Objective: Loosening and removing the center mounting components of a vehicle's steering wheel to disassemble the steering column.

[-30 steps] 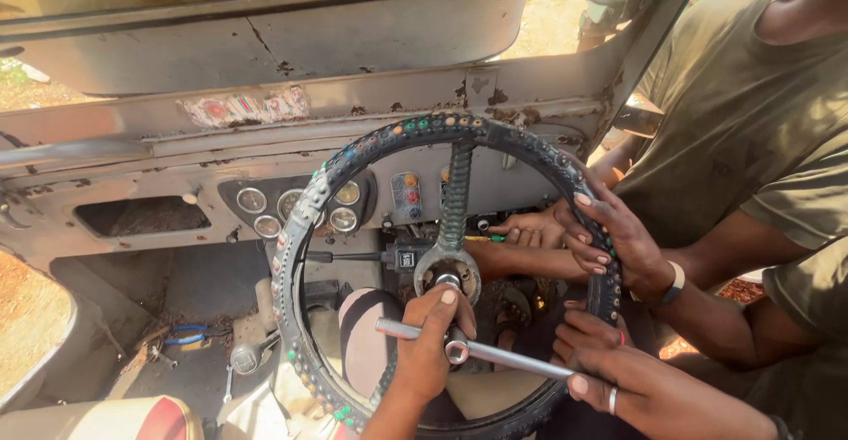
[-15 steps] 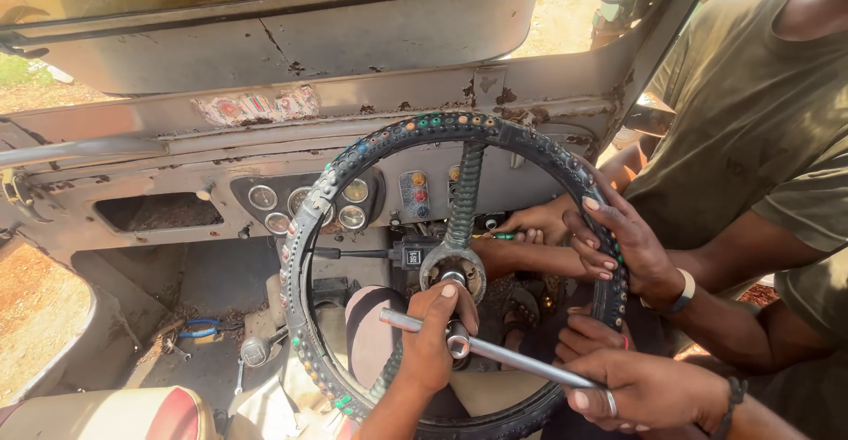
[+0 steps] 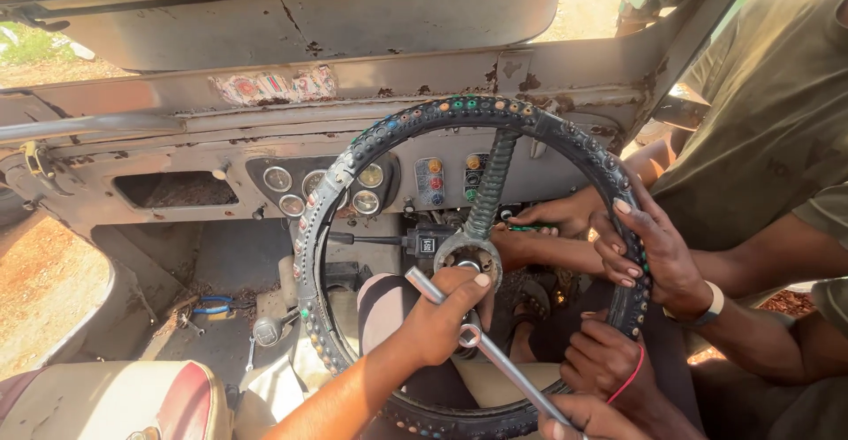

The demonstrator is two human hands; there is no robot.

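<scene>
Your left hand comes up through the lower half of the steering wheel, fingers pressed together around the steel bar, with the thumb laid along its upper end. The bar's long axis runs diagonally, from upper left just below the wheel hub down to the lower right edge of view. A short cross-piece with a ring leaves it beside your knuckles, pointing toward the hub. Your right hand sits at the bar's lower end, mostly cut off by the frame, so you cannot tell whether its fingers are closed on it. Your left hand is the nearer one to the hub. Another person's hand grips the wheel rim on the right, and a hand with a red thread rests just below it
</scene>
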